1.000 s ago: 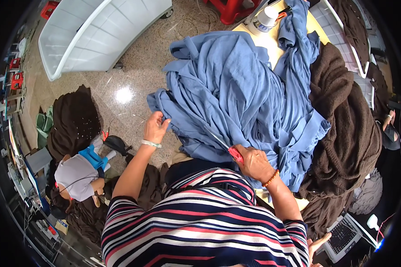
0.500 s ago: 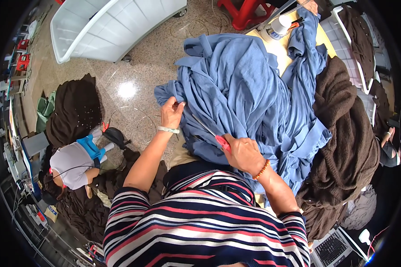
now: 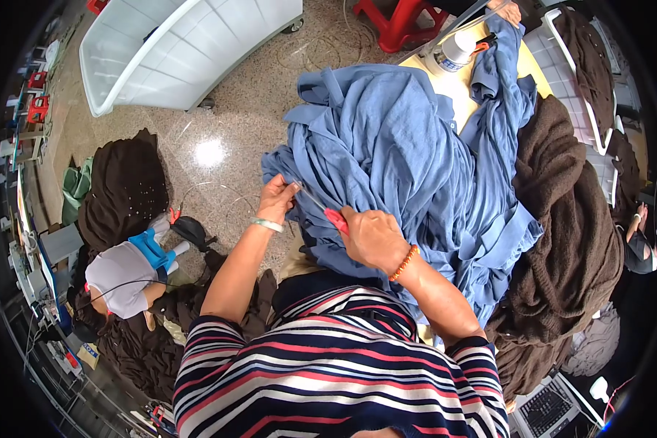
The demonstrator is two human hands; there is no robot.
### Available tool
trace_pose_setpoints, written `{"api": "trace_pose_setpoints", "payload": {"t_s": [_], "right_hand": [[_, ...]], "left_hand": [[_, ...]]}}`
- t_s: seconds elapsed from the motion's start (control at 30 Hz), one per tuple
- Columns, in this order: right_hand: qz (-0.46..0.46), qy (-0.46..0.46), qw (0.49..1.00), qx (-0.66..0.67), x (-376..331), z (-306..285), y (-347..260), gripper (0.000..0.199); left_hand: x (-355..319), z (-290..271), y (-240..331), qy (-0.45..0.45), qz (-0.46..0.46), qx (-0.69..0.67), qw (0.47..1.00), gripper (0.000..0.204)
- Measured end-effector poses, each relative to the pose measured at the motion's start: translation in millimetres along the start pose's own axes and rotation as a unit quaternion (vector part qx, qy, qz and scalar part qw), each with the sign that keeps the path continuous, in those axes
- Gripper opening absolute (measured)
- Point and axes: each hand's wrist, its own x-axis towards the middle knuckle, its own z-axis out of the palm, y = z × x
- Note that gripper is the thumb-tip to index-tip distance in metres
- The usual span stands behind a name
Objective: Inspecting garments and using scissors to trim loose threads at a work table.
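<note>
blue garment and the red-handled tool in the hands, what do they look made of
The blue garment looks like a thin woven cloth, perhaps cotton or a blend, with a matte finish: it falls in many soft folds and shows no sheen. The red-handled tool in the right hand seems to have a glossy plastic grip and a slim, pale blade, probably metal; it is too small to be sure.

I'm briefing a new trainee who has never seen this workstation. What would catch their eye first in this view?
A big heap of blue fabric fills the middle, spilling over a yellow table. At its near edge the left hand pinches a fold while the right hand holds red-handled scissors against the cloth. Dark brown fabric is piled to the right, and a white bin stands on the floor at upper left.
</note>
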Motion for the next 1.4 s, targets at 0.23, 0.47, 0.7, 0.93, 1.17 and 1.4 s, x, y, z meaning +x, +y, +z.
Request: {"api": "trace_pose_setpoints", "payload": {"t_s": [0.23,0.47,0.7,0.93,1.17,1.4], "right_hand": [[-0.002,-0.115,0.993,0.027,-45,-1,21,0.026],[0.0,-0.057,0.997,0.057,-63,6,33,0.029],[-0.003,-0.1,0.994,0.039,-71,-1,28,0.031],[-0.031,-0.161,0.984,0.073,-75,-19,11,0.029],[-0.022,-0.12,0.992,0.03,-76,-18,15,0.024],[0.003,-0.027,0.998,0.059,-74,-9,30,0.024]], "left_hand": [[-21,8,7,0.053,0.042,0.292,0.954,0.02],[-69,8,1,0.033,0.214,0.635,0.741,0.042],[-55,9,12,-0.034,0.112,0.53,0.84,0.026],[-48,-2,16,0.023,-0.067,-0.014,0.997,0.009],[-30,-4,3,0.139,-0.119,-0.106,0.977,0.012],[-56,0,-24,0.285,0.263,0.454,0.802,0.025]]}}
